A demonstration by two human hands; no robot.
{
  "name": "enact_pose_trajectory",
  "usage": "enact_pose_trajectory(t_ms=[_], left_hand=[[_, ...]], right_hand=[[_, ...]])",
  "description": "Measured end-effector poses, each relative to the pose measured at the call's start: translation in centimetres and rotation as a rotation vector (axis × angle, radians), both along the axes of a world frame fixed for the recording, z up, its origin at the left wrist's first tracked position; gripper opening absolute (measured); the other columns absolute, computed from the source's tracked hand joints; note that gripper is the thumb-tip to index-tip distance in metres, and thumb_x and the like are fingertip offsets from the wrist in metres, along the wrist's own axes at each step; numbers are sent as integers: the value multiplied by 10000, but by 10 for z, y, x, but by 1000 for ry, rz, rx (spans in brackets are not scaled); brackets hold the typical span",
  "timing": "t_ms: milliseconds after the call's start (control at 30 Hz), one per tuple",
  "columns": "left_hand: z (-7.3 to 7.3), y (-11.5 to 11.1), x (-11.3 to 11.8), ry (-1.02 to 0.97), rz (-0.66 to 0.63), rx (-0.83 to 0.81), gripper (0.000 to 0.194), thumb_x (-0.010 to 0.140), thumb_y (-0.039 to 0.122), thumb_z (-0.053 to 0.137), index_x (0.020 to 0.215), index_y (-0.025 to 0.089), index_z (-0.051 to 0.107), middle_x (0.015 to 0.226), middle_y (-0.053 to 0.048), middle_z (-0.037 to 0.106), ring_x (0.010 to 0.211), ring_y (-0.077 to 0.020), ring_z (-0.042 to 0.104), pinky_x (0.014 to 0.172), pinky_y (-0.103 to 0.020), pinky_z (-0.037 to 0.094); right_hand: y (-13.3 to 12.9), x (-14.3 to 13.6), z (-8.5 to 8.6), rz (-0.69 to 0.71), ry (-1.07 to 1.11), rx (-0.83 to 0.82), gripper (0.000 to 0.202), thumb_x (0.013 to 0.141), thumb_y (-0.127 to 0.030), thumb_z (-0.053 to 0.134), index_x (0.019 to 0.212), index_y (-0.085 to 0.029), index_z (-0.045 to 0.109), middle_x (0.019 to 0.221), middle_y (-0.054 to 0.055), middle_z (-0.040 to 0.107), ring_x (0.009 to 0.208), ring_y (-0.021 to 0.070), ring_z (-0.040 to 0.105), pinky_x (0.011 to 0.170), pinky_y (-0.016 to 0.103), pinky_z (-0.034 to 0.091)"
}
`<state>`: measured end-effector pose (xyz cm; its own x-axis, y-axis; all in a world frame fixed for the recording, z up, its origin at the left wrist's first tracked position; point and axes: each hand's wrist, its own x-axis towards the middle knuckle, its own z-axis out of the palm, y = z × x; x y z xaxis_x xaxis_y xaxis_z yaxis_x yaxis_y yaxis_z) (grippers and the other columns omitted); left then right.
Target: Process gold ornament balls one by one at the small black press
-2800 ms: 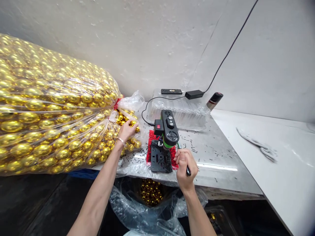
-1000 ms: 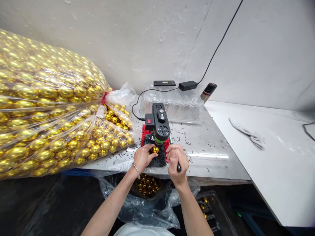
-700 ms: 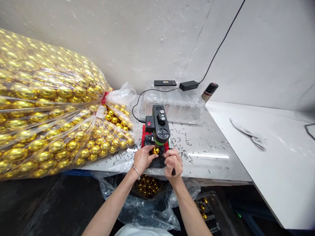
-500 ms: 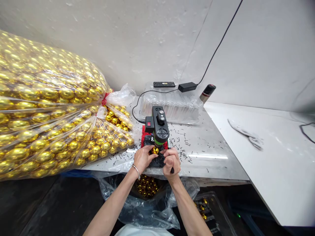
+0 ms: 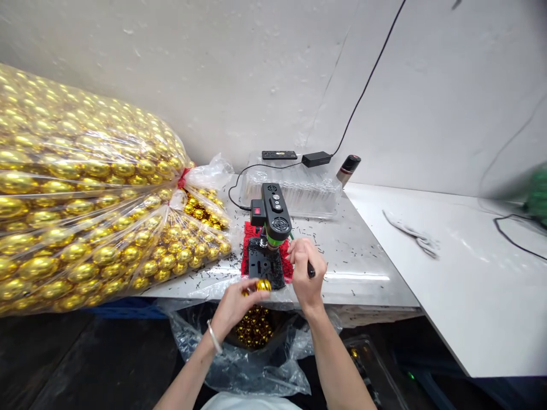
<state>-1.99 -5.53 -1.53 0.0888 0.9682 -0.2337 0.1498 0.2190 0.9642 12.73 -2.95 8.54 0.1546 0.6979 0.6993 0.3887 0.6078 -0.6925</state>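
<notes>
My left hand (image 5: 236, 303) holds a shiny gold ball (image 5: 263, 285) between thumb and fingers, at the front edge of a black base plate (image 5: 258, 269). More gold may show behind the fingers, too small to make out. My right hand (image 5: 305, 270) is wrapped round a black-ended lever handle (image 5: 311, 270) at the right side of a small black drill press (image 5: 276, 213). The press stands over the plate on a red mat (image 5: 248, 250). Below the table edge, an open plastic bag (image 5: 273, 370) surrounds many gold balls (image 5: 253, 327).
A huge clear bag of gold balls (image 5: 85, 199) fills the left. Behind the press are a clear plastic tray (image 5: 294, 193), a power adapter (image 5: 316, 159) with cable, and a dark-capped bottle (image 5: 348, 169). Black shavings litter the metal tabletop (image 5: 363, 267). White gloves (image 5: 412, 233) lie at right.
My left hand has drawn the gold ball from under the press toward the table's front edge. My right hand has shifted outward with the handle. The view has shifted slightly.
</notes>
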Motion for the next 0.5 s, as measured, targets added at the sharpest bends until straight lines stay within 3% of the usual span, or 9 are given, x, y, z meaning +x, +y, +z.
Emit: enact_pose_trajectory(t_ms=[67,167,233,333,400,500], left_hand=[[-17,-26,1,-165,-53,-204,368,629,450,793,816,136,746,622,-6,638,541,-126,534,523,-226,405],[-37,-53,2,-443,141,-564,379,699,487,748,776,118,708,646,-23,633,512,-94,534,491,-203,429],[-40,-61,-1,-677,254,-791,338,773,441,704,830,108,689,736,-62,660,588,-119,608,552,-228,500],[-23,-61,-9,-945,251,-875,136,779,171,694,887,90,676,829,-94,678,743,-170,682,643,-248,550],[-3,-54,-14,-991,204,-761,250,712,2,672,946,89,678,905,-97,690,855,-188,693,729,-236,558],[25,-33,-15,-933,159,-531,359,722,-13,669,1057,116,664,926,-74,697,888,-170,690,818,-233,554]], right_hand=[[-1,-1,-7,7,25,12,324,942,-207,375,624,-201,441,663,0,489,674,129,512,620,286,404],[-3,-3,-17,6,46,10,315,941,-202,374,637,-198,456,690,7,505,684,131,516,620,288,409],[-4,-3,-20,11,40,7,312,940,-194,377,640,-196,464,698,7,510,684,128,516,625,288,410],[-5,-2,-20,15,40,10,312,938,-185,379,638,-194,467,702,7,513,689,127,519,626,287,413],[-5,-2,-21,12,49,9,314,937,-187,379,634,-195,463,706,8,515,686,129,522,624,287,419],[-5,-3,-22,10,50,-2,311,936,-187,373,640,-195,468,714,11,516,677,130,527,620,289,426]])
